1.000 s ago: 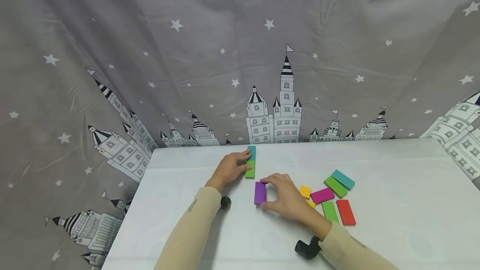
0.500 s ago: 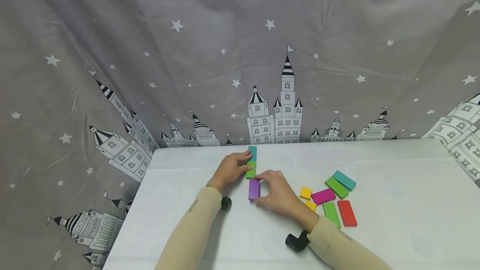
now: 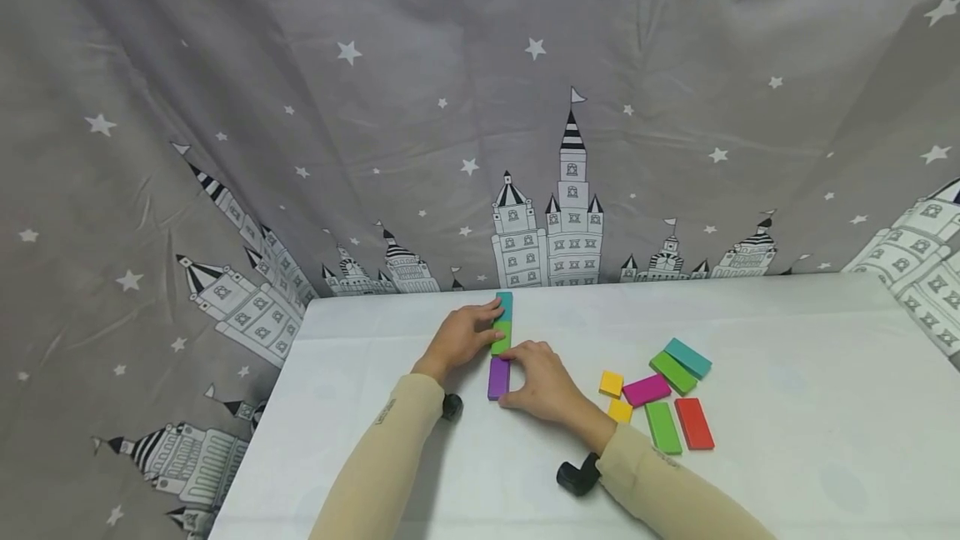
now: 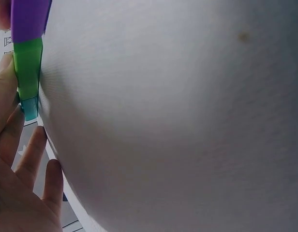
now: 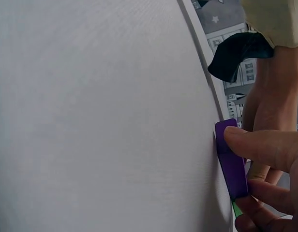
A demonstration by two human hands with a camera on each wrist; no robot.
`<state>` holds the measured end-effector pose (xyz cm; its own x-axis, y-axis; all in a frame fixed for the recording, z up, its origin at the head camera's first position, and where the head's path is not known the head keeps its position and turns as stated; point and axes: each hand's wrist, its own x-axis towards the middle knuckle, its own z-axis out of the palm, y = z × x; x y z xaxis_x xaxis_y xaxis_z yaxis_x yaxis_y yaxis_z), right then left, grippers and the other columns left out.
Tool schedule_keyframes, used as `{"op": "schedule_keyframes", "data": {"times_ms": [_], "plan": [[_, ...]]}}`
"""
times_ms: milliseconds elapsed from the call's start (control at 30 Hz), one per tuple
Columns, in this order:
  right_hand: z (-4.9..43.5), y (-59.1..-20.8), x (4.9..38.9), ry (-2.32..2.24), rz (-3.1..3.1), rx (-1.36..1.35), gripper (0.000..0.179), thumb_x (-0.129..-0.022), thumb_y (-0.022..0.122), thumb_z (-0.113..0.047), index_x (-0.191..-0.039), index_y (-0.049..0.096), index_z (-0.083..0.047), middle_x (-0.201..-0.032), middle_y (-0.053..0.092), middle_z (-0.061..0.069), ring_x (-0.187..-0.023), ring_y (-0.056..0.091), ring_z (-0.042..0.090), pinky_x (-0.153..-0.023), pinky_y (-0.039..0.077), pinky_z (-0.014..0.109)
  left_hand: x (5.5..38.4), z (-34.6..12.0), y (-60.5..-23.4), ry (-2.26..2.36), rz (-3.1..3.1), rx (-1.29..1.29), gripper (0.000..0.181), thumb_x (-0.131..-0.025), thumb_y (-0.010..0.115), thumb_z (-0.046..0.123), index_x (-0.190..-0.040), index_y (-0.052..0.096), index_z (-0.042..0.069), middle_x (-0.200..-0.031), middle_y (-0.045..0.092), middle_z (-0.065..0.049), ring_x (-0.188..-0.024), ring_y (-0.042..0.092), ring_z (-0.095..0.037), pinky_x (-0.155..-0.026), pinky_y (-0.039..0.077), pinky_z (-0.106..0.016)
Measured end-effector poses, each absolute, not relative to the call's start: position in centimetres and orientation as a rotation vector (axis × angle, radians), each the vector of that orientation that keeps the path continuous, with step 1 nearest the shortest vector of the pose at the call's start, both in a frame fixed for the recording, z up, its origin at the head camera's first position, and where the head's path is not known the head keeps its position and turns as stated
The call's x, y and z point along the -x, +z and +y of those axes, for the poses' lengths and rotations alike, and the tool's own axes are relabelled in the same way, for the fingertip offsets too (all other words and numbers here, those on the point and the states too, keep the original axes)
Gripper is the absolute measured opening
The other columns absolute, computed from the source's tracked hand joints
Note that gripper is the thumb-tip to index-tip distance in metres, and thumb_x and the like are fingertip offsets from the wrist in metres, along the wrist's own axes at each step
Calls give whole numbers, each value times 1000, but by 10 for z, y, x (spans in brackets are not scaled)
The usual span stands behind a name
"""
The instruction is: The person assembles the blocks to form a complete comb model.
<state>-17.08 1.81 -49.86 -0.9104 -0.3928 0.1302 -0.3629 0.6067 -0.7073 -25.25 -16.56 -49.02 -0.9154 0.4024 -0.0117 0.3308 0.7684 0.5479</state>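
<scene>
A teal block [image 3: 506,307] and a green block [image 3: 502,347] lie end to end in a line near the table's back edge. My left hand [image 3: 461,338] rests against them from the left, thumb on the green one and a fingertip by the teal one; its other fingers stretch out straight in the left wrist view. Between thumb and fingers my right hand [image 3: 546,386] pinches a purple block [image 3: 498,379] by its two ends. The purple block [image 4: 29,19] sits at the near end of the green block [image 4: 28,67], looking in contact with it.
Loose blocks lie to the right: two yellow squares [image 3: 611,383], a magenta block [image 3: 647,391], two green blocks [image 3: 663,427], a teal block [image 3: 688,357] and a red block [image 3: 694,423]. A grey castle-print curtain [image 3: 420,132] hangs behind the white table [image 3: 787,390].
My right hand has moved the purple block left and slightly away from me, bringing it in line with the green block. The left hand has stayed in place.
</scene>
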Motion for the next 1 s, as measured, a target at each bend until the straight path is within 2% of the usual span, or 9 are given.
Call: {"op": "schedule_keyframes", "data": {"times_ms": [333, 1000], "plan": [[15, -498, 170, -1154, 2817, 624, 60, -71, 90, -22, -123, 68, -2, -117, 62, 13, -108, 52, 29, -95, 49, 47, 253, -165, -489, 837, 2831, -583, 52, -92, 73, 28, -140, 60, 12, -153, 47, 2, -141, 44, -30, -120, 31, -46], [17, -499, 171, -1203, 2829, 624, 57, -71, 91, -21, -121, 68, -3, -116, 64, 12, -106, 53, 29, -93, 48, 46, 253, -164, -489, 820, 2832, -573, 53, -92, 73, 30, -141, 59, 13, -152, 47, 4, -141, 44, -28, -120, 32, -46]]}}
